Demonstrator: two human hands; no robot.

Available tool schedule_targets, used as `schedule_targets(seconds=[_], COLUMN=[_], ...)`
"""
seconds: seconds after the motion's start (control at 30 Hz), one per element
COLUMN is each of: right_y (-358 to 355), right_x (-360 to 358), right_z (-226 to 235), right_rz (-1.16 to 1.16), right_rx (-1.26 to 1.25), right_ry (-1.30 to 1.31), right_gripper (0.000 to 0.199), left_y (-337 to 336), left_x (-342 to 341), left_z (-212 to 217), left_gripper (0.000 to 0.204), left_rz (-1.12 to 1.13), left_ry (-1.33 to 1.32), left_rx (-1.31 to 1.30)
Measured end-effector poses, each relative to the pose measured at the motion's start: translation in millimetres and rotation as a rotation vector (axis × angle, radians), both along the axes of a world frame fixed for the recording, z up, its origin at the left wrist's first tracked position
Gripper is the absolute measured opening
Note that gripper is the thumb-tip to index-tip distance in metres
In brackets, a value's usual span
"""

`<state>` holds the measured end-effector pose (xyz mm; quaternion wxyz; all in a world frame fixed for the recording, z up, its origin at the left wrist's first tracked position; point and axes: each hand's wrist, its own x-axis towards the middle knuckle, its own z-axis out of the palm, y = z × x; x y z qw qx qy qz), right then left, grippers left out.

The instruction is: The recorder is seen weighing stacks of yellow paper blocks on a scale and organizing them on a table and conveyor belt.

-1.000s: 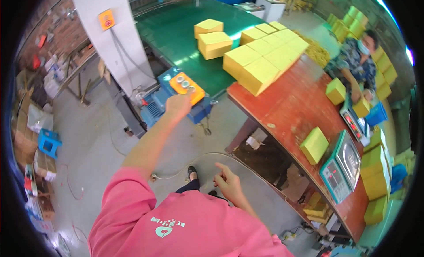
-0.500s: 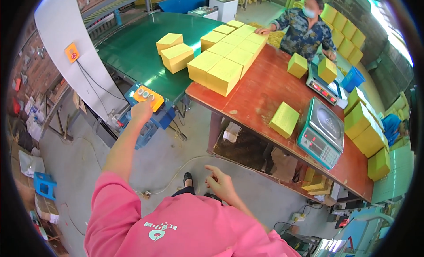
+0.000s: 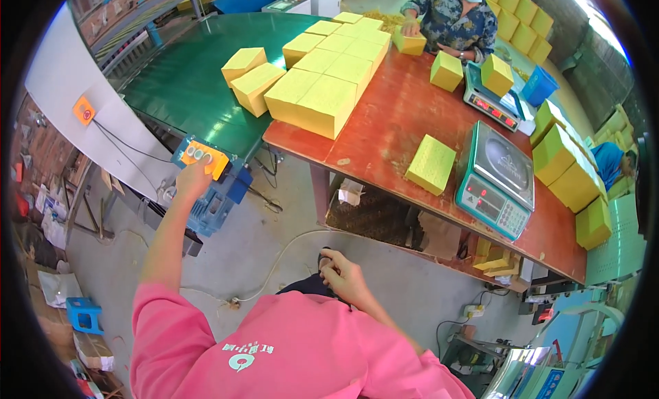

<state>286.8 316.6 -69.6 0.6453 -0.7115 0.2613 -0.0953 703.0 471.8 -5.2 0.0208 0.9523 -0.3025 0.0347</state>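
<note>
My left hand (image 3: 193, 181) reaches out to an orange push-button control box (image 3: 214, 163) mounted by a blue motor. Its fingers are folded, with a fingertip at one of the round buttons; the hand partly covers the box. Close to my body, over the floor, my right hand (image 3: 345, 277) holds nothing, its fingers loosely curled and apart. Beyond the control box lies a green conveyor belt (image 3: 178, 73) with two yellow paper-like blocks (image 3: 257, 87) standing askew. A group of yellow blocks (image 3: 312, 97) sits packed together where the belt meets the red table (image 3: 371, 142).
A single yellow block (image 3: 431, 164) lies beside a teal-edged scale (image 3: 495, 183). Across the table, a co-worker (image 3: 456, 18) has a hand on another block (image 3: 410, 42), near a second scale (image 3: 493, 100) bearing a block. A blue stool (image 3: 84, 315) stands at left.
The view has shifted slightly. My left hand stays at the control box, while my right fingers have curled in more. The co-worker's hand has moved a block away from the group.
</note>
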Motion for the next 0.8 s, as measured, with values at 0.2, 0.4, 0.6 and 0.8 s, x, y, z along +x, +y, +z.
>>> schedule_targets(seconds=[0.2,0.4,0.6,0.8], right_y=[-38.0,-87.8,-119.6,-138.4], right_x=[23.7,61.1,105.4,116.0], right_z=[-5.9,-22.0,-9.5,-17.1], right_rz=[-0.005,-0.006,0.023,0.054], right_rx=[-0.003,-0.003,0.025,0.049], right_ry=[-0.013,0.002,0.027,0.077], right_gripper=[0.042,0.041,0.041,0.041], left_y=[9.6,-36.5,-243.6,-359.5], left_x=[9.7,18.7,-15.8,-4.5], left_z=[1.6,49.6,52.2,-16.4], left_gripper=[0.053,0.048,0.051,0.074], left_rz=[-0.036,-0.085,-0.625,-0.652], left_ry=[-0.011,0.039,-0.060,-0.157], left_rx=[0.033,0.143,-0.490,-0.252])
